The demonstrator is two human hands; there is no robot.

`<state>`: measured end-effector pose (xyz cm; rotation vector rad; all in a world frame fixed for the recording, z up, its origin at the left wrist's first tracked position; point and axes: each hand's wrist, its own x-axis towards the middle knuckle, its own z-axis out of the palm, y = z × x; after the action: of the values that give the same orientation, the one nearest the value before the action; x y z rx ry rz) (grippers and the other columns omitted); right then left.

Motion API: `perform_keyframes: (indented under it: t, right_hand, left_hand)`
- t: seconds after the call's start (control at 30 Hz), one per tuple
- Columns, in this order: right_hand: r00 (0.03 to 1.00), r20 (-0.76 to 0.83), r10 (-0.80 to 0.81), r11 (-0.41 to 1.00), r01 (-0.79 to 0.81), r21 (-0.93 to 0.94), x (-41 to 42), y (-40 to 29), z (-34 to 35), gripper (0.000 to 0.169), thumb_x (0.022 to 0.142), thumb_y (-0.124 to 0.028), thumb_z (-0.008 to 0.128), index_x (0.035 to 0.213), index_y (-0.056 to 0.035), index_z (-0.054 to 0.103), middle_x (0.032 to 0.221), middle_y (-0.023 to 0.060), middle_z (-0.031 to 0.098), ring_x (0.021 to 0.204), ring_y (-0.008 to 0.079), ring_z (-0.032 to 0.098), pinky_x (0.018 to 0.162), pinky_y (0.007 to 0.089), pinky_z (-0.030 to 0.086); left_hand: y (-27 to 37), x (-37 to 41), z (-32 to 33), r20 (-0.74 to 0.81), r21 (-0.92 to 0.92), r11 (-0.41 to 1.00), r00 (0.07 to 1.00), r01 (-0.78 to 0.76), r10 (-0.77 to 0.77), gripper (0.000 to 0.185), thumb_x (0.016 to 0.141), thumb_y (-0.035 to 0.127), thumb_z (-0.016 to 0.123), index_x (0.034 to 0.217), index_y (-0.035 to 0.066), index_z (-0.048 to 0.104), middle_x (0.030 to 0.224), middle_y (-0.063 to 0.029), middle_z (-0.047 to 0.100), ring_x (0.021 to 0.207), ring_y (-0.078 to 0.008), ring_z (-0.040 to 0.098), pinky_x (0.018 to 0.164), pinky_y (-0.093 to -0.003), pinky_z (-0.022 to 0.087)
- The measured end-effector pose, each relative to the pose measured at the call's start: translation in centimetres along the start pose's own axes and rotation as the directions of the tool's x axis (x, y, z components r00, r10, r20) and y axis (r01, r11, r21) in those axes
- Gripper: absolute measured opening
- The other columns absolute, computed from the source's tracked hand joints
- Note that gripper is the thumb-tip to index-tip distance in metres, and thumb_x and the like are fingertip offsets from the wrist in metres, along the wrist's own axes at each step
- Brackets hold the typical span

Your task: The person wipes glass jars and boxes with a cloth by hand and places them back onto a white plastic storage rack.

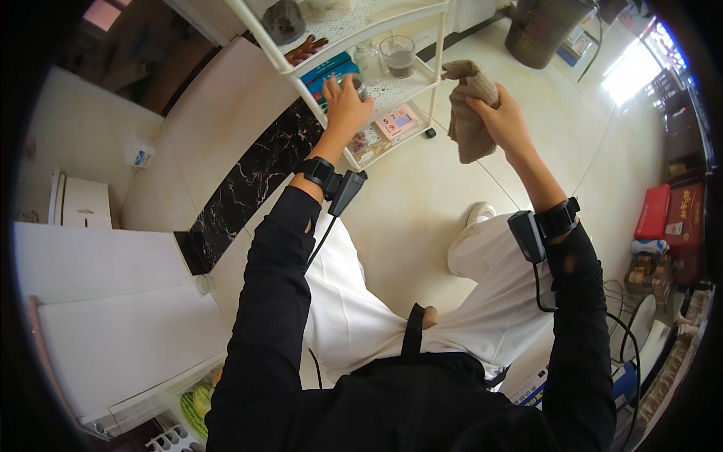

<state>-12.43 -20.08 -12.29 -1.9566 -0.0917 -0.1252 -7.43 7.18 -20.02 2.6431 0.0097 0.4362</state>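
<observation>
My left hand [347, 107] reaches into the middle shelf of a white cart [395, 97], its fingers spread at a round glass jar [358, 86]. The hand partly hides the jar, and whether it grips it cannot be told. Beside them lies a teal box [327, 70]. Farther right on that shelf stand a clear glass vessel [368, 63] and a glass cup [399, 56]. My right hand [500, 116] holds a crumpled grey-brown cloth [473, 113] over the floor, right of the cart. It hangs down from between thumb and fingers.
The cart's bottom shelf holds a pink box with numerals [396, 121]. A dark container [288, 21] stands on the top shelf. A dark bin [548, 31] is at the upper right. Red boxes [652, 212] stand along the right side, and a white cabinet [124, 327] at lower left.
</observation>
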Motion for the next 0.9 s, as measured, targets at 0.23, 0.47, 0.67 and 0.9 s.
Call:
perform_keyframes:
  t: [0.23, 0.47, 0.67, 0.9]
  right_hand:
    - [0.999, -0.052, 0.003, 0.996, 0.002, 0.089, -0.9, -1.8, 0.3, 0.042, 0.075, -0.022, 0.062, 0.11, -0.0017, 0.052, 0.098, 0.0135, 0.06, 0.09, 0.0223, 0.058, 0.08, 0.0312, 0.044]
    - [0.995, -0.092, 0.029, 0.987, -0.014, 0.158, -1.1, -2.4, 0.2, 0.042, 0.075, -0.022, 0.062, 0.109, 0.0001, 0.052, 0.097, 0.0136, 0.06, 0.09, 0.0213, 0.058, 0.079, 0.0305, 0.044]
    - [0.997, -0.067, 0.049, 0.976, -0.034, 0.213, -1.3, -2.6, 0.3, 0.04, 0.075, -0.021, 0.062, 0.107, 0.0011, 0.052, 0.094, 0.0122, 0.06, 0.086, 0.0186, 0.057, 0.077, 0.0294, 0.044]
    - [0.988, -0.031, 0.15, 0.906, -0.125, 0.405, -0.9, -1.6, 0.2, 0.04, 0.077, -0.024, 0.06, 0.107, 0.0016, 0.05, 0.097, 0.0096, 0.058, 0.089, 0.0165, 0.054, 0.079, 0.0278, 0.042]
  left_hand:
    - [0.0, 1.4, 1.2, -0.039, 0.139, 0.976, 0.986, 0.169, -0.165, 0.071, 0.069, 0.032, 0.071, 0.122, 0.0, 0.036, 0.122, -0.0221, 0.031, 0.111, -0.037, 0.032, 0.092, -0.041, 0.034]
    - [-0.7, 1.9, 1.6, -0.078, 0.114, 0.964, 0.969, 0.242, -0.234, 0.079, 0.063, 0.029, 0.076, 0.123, -0.002, 0.035, 0.118, -0.0211, 0.033, 0.106, -0.0334, 0.037, 0.089, -0.039, 0.037]
    - [-0.9, 2.3, 2.0, -0.05, -0.124, 0.974, 0.979, 0.188, -0.195, 0.085, 0.061, 0.025, 0.077, 0.126, 0.0, 0.029, 0.122, -0.0242, 0.027, 0.108, -0.0333, 0.035, 0.091, -0.0358, 0.035]
    - [3.4, 0.9, -1.8, -0.079, -0.29, 0.957, 0.997, -0.01, -0.013, 0.085, 0.059, 0.023, 0.078, 0.126, 0.004, 0.029, 0.117, -0.0226, 0.029, 0.105, -0.0335, 0.038, 0.09, -0.0376, 0.037]
